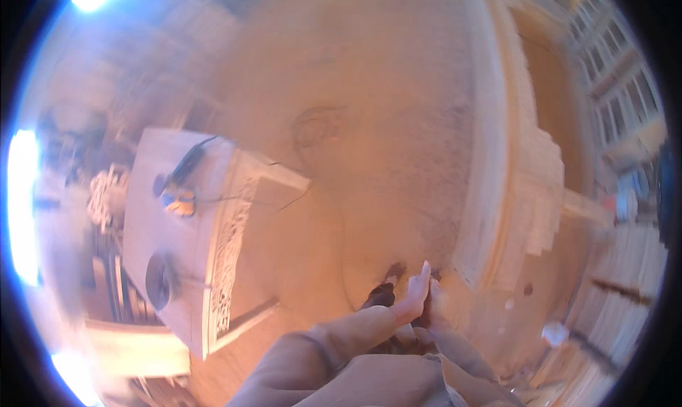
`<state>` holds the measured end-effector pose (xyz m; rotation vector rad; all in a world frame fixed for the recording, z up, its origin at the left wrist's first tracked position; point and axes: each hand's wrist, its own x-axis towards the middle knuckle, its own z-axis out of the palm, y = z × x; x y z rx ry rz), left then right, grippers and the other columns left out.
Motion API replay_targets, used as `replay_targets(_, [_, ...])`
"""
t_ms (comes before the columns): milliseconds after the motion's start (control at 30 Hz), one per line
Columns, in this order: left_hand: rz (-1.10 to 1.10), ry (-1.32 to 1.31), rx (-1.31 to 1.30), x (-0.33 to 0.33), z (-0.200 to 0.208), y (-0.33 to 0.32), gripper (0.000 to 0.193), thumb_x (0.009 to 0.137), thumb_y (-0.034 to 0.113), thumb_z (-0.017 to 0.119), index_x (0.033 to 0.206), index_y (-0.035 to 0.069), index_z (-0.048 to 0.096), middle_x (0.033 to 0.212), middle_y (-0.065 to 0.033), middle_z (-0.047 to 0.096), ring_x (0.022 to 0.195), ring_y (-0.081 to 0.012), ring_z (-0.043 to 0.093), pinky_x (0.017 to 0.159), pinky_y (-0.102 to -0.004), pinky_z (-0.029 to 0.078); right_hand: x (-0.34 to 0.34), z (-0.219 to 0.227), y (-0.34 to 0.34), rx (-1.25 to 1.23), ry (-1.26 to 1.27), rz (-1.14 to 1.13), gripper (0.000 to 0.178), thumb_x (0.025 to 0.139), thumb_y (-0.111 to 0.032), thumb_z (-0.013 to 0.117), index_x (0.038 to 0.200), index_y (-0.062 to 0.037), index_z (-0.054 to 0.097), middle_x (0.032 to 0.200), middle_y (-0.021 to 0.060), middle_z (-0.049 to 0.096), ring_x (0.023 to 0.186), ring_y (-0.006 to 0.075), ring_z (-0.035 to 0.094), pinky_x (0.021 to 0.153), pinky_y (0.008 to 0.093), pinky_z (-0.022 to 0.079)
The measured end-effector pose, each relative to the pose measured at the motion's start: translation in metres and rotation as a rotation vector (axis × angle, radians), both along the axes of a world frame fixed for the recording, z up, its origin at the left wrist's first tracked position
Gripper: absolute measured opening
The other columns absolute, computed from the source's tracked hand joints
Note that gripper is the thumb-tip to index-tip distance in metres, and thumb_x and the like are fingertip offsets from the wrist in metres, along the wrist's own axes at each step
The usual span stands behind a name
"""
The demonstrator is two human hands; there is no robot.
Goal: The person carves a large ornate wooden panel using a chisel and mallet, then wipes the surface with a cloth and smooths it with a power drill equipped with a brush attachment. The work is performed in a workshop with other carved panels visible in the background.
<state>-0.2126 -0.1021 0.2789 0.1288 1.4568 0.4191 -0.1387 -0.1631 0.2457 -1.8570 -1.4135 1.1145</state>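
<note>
In front of my body, my left hand (414, 298) is raised with at least one finger stretched straight out. Nothing shows in it. Close beside it, perhaps touching, is my right hand (438, 304); blur and the left hand hide its fingers. Both forearms wear light beige sleeves (348, 336). My dark shoe (395, 270) shows on the floor just past the hands. To the right of them, nearest to the hands, runs a long pale wooden piece with a stepped, moulded edge (497, 186).
At left stands a pale table (170, 250) with a carved apron (231, 258). On it lie a corded power tool (179, 201) and a dark round disc (158, 280). A cable (337, 222) trails across the dusty floor (376, 158). Stacked boards (618, 293) and latticed wooden frames (614, 87) line the right.
</note>
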Motion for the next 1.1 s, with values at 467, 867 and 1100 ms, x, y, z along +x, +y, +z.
replay_targets(467, [0.636,-0.268,-0.065,-0.055,-0.027,0.091,0.054,0.103,0.055,0.053,0.075,0.009,0.056,0.069,-0.0073,0.056,0.063,-0.0230,0.060,0.062,-0.0418,0.054,-0.012,0.027,0.135,0.345,-0.258,0.731,0.010,0.086,-0.016,0.068,0.083,-0.0066,0.064,0.065,0.0124,0.065,0.058,0.0291,0.066,0.057,0.0414,0.052])
replay_targets(867, [0.390,0.048,0.038,0.021,-0.044,0.195,0.051,0.104,0.050,0.044,0.129,0.008,0.059,0.130,-0.0128,0.060,0.120,-0.0263,0.055,0.099,-0.0433,0.045,0.019,0.026,0.290,-0.059,-0.123,0.567,0.016,0.087,-0.024,0.065,0.084,-0.0091,0.069,0.081,0.0180,0.070,0.078,0.0398,0.069,0.067,0.0495,0.051])
replay_targets(1100, [0.597,-0.055,-0.139,0.009,-0.054,0.272,0.057,0.106,0.050,0.040,0.134,0.004,0.057,0.136,-0.0142,0.058,0.125,-0.0283,0.054,0.102,-0.0462,0.045,0.000,0.025,0.378,-0.206,-0.367,0.693,0.021,0.090,-0.026,0.061,0.082,-0.0088,0.071,0.081,0.0183,0.071,0.078,0.0404,0.069,0.068,0.0483,0.052])
